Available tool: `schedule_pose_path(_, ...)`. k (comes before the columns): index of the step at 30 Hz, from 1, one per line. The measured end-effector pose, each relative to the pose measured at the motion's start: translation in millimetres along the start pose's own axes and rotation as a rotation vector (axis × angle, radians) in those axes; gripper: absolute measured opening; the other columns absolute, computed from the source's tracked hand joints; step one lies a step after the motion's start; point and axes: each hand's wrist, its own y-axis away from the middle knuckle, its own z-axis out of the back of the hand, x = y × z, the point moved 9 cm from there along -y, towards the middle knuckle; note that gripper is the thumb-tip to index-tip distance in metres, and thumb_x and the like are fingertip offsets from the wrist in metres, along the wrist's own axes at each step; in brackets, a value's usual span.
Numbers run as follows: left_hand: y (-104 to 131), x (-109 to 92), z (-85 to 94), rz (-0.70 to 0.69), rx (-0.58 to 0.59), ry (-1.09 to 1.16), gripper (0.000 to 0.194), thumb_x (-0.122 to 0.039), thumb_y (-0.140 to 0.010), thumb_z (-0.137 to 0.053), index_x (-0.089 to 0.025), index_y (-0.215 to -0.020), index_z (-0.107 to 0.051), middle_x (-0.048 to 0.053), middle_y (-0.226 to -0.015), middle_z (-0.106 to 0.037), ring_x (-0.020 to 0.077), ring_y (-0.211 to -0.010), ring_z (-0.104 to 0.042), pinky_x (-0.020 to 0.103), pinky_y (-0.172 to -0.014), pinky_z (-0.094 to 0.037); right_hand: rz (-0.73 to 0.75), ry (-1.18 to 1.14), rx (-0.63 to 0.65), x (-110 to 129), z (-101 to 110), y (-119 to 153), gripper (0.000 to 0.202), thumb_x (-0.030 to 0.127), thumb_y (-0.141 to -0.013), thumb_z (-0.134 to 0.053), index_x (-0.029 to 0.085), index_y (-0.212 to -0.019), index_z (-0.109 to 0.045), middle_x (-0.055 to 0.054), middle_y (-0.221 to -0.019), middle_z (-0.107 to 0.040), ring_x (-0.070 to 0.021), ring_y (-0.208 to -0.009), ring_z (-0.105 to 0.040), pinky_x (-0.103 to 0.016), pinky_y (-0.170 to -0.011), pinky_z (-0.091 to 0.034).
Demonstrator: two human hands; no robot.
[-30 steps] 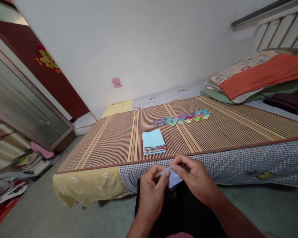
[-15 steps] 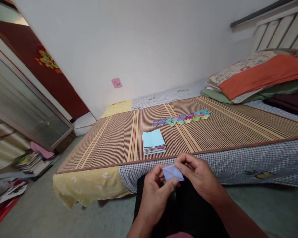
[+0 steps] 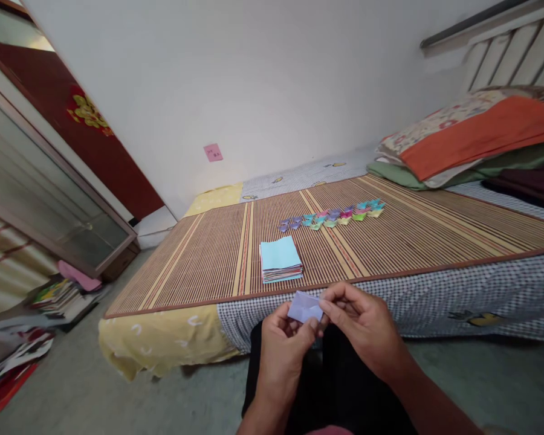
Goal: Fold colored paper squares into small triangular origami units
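Note:
A small folded piece of lavender paper (image 3: 304, 306) is held in front of the bed's near edge, above my lap. My left hand (image 3: 286, 338) grips it from the left and below, thumb on its lower right part. The thumb and forefinger of my right hand (image 3: 361, 320) pinch its right corner. Beyond my hands, a stack of square paper (image 3: 281, 257) with a light blue sheet on top sits on the striped mat (image 3: 199, 260). Farther back lie several small folded paper pieces (image 3: 333, 215) in rows, coloured purple, blue, pink, green and yellow.
Pillows and folded bedding (image 3: 476, 142) are piled at the right end of the bed. A checked and yellow sheet (image 3: 163, 335) hangs over the near edge. Books (image 3: 57, 299) and cloth lie on the floor at left, near a glass-fronted cabinet (image 3: 72, 181).
The lavender paper has shifted slightly left and up and turned in my fingers. My left thumb has moved along its lower edge; my right hand still pinches the right corner.

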Motion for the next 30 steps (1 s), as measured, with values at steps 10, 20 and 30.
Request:
schedule_pose_path(10, 4.6, -6.7, 4.7, -0.127, 0.008, -0.167, 0.024, -0.036, -0.082, -0.081, -0.014, -0.088, -0.076, 0.004, -0.076, -0.071, 0.015, -0.069, -0.06, 0.024, -0.066, -0.05, -0.032, -0.104, 0.061, -7.3, 1.6, -5.6, 0.019, 0.036, -0.088, -0.078, 0.019, -0.087, -0.069, 0.0, -0.071, -0.072, -0.0138, -0.067, -0.07, -0.023, -0.067, -0.057)
schedule_pose_path(20, 3.0, -10.9, -0.5, -0.089, 0.084, -0.012, 0.026, -0.035, -0.081, -0.084, -0.016, -0.095, -0.073, 0.0, -0.07, -0.07, 0.011, -0.058, -0.063, 0.02, -0.06, -0.049, -0.001, -0.145, 0.061, -3.8, 6.8, -7.6, 0.015, 0.033, -0.084, -0.083, 0.021, -0.086, -0.075, 0.0, -0.078, -0.073, -0.0135, -0.074, -0.07, -0.021, -0.071, -0.056)
schedule_pose_path(30, 7.4, -2.9, -13.1, -0.027, 0.215, 0.184, 0.025, -0.035, -0.083, -0.082, -0.016, -0.1, -0.082, 0.011, -0.083, -0.082, 0.0189, -0.065, -0.075, 0.025, -0.063, -0.055, 0.146, -0.196, 0.088, -5.9, -2.7, -10.3, 0.009, 0.028, -0.083, -0.083, 0.024, -0.085, -0.076, -0.003, -0.093, -0.071, -0.0183, -0.088, -0.07, -0.026, -0.077, -0.059)
